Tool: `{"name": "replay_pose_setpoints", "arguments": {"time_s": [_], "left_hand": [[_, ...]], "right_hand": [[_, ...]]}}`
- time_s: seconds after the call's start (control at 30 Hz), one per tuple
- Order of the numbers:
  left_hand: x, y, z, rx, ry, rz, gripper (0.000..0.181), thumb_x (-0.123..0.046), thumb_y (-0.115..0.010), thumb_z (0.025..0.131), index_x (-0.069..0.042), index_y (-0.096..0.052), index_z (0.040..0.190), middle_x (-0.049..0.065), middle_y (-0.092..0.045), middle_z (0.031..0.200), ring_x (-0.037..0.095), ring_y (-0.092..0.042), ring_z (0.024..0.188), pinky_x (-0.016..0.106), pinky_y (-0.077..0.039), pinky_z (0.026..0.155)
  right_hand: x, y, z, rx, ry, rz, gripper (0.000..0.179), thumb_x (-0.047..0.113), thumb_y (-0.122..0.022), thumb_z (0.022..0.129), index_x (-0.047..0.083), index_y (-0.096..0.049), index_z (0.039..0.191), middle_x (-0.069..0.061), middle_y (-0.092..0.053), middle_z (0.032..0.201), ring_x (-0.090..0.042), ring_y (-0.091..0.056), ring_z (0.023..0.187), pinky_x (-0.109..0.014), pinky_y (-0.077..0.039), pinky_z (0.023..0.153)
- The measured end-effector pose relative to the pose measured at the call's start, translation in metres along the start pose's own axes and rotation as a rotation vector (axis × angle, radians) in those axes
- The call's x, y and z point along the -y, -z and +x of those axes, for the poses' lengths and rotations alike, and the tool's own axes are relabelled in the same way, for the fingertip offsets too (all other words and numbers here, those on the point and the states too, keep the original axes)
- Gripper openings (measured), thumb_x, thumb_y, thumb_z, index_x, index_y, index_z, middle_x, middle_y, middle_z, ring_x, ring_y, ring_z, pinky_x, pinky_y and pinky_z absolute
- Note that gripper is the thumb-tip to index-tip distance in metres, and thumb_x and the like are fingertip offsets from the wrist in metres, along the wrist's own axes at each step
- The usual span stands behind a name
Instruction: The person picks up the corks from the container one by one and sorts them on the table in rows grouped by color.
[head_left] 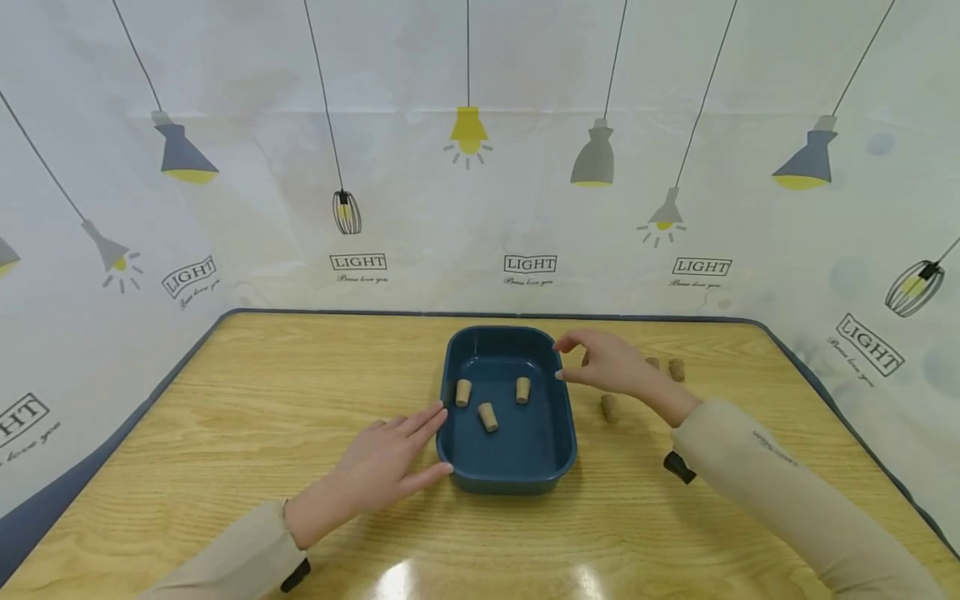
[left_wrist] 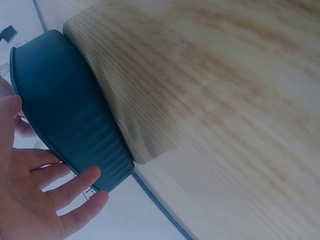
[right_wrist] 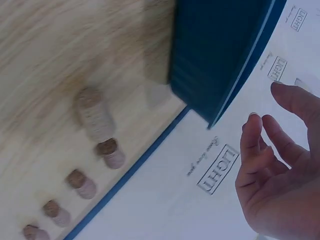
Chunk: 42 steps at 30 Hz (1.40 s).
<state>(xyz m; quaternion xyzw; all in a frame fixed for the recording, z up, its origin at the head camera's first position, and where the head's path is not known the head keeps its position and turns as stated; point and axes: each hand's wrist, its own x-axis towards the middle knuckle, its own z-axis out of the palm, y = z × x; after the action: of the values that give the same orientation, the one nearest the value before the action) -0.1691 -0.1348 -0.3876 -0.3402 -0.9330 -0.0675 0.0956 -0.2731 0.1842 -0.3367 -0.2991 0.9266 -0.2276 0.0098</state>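
Note:
A dark blue tray (head_left: 502, 483) with rounded corners stands on the wooden table, and three tapered corks lie inside: a left one (head_left: 463, 392), a right one (head_left: 522, 390) and a front one (head_left: 488, 417). My left hand (head_left: 390, 461) touches the tray's left rim, its fingers extended; the left wrist view has these fingers (left_wrist: 75, 187) along the rim and outer wall. Over the right rim is my right hand (head_left: 606, 362), thumb and forefinger spread apart. Nothing shows between them in the right wrist view, where the other fingers (right_wrist: 257, 165) are bent.
Several more corks stand on the table right of the tray, among them one by the forearm (head_left: 609, 408) and one farther back (head_left: 677, 369). A wall sheet (head_left: 442, 208) printed with lamps rises behind the table's dark back edge (head_left: 337, 313).

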Motion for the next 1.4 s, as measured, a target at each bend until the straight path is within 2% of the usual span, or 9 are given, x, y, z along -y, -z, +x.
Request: {"name": "replay_pose_setpoints", "arguments": {"time_s": [0.13, 0.27, 0.37, 0.7, 0.97, 1.17, 1.4], "left_hand": [[0.001, -0.001, 0.0, -0.006, -0.003, 0.008, 0.07, -0.058, -0.034, 0.087, -0.008, -0.037, 0.135, 0.005, -0.034, 0.138, 0.025, -0.052, 0.104, 0.042, -0.043, 0.077], [0.001, -0.002, 0.001, -0.015, -0.009, 0.014, 0.07, -0.059, -0.034, 0.087, -0.008, -0.038, 0.135, 0.005, -0.034, 0.137, 0.025, -0.052, 0.103, 0.041, -0.044, 0.076], [0.002, -0.002, 0.001, -0.016, -0.009, 0.016, 0.07, -0.059, -0.034, 0.087, -0.007, -0.038, 0.134, 0.005, -0.035, 0.137, 0.025, -0.052, 0.103, 0.041, -0.044, 0.076], [0.002, 0.0, 0.002, -0.006, 0.0, 0.008, 0.07, -0.059, -0.033, 0.087, -0.008, -0.038, 0.135, 0.005, -0.035, 0.137, 0.025, -0.053, 0.102, 0.042, -0.044, 0.076], [0.001, 0.001, 0.003, -0.013, -0.011, 0.021, 0.07, -0.059, -0.034, 0.087, -0.008, -0.038, 0.135, 0.005, -0.036, 0.137, 0.025, -0.054, 0.1, 0.041, -0.045, 0.074], [0.0, 0.0, 0.001, -0.004, -0.006, 0.023, 0.07, -0.059, -0.033, 0.087, -0.008, -0.038, 0.135, 0.006, -0.036, 0.137, 0.025, -0.054, 0.1, 0.041, -0.045, 0.074], [0.0, 0.001, 0.0, -0.015, -0.013, 0.013, 0.069, -0.058, -0.035, 0.087, -0.008, -0.038, 0.135, 0.006, -0.036, 0.137, 0.024, -0.054, 0.101, 0.041, -0.045, 0.075]], "right_hand": [[0.016, 0.001, 0.012, 0.065, 0.019, -0.013, 0.042, 0.027, -0.064, 0.082, 0.003, -0.055, 0.115, -0.013, -0.056, 0.108, -0.021, -0.055, 0.081, -0.036, -0.044, 0.069], [0.029, 0.001, 0.024, 0.127, 0.035, -0.061, 0.041, 0.029, -0.062, 0.082, 0.005, -0.054, 0.115, -0.011, -0.056, 0.108, -0.024, -0.053, 0.095, -0.037, -0.042, 0.077], [0.037, 0.0, 0.031, 0.16, 0.046, -0.079, 0.04, 0.03, -0.061, 0.084, 0.007, -0.054, 0.116, -0.01, -0.056, 0.108, -0.023, -0.052, 0.098, -0.037, -0.041, 0.08], [0.06, -0.003, 0.056, 0.188, 0.083, -0.058, 0.035, 0.031, -0.056, 0.086, 0.009, -0.056, 0.113, -0.004, -0.059, 0.097, -0.017, -0.055, 0.085, -0.033, -0.043, 0.074], [0.078, -0.006, 0.071, 0.262, 0.017, -0.051, 0.039, 0.034, -0.054, 0.087, 0.009, -0.055, 0.117, -0.005, -0.058, 0.1, -0.016, -0.055, 0.085, -0.033, -0.043, 0.074], [0.082, -0.02, 0.081, 0.247, -0.002, 0.016, 0.038, 0.031, -0.055, 0.087, 0.006, -0.055, 0.117, -0.006, -0.058, 0.1, -0.015, -0.056, 0.081, -0.03, -0.045, 0.071], [0.08, -0.036, 0.087, 0.22, -0.065, 0.189, 0.034, 0.024, -0.055, 0.088, 0.003, -0.054, 0.115, -0.011, -0.058, 0.099, -0.027, -0.06, 0.077, -0.026, -0.047, 0.061]]}}
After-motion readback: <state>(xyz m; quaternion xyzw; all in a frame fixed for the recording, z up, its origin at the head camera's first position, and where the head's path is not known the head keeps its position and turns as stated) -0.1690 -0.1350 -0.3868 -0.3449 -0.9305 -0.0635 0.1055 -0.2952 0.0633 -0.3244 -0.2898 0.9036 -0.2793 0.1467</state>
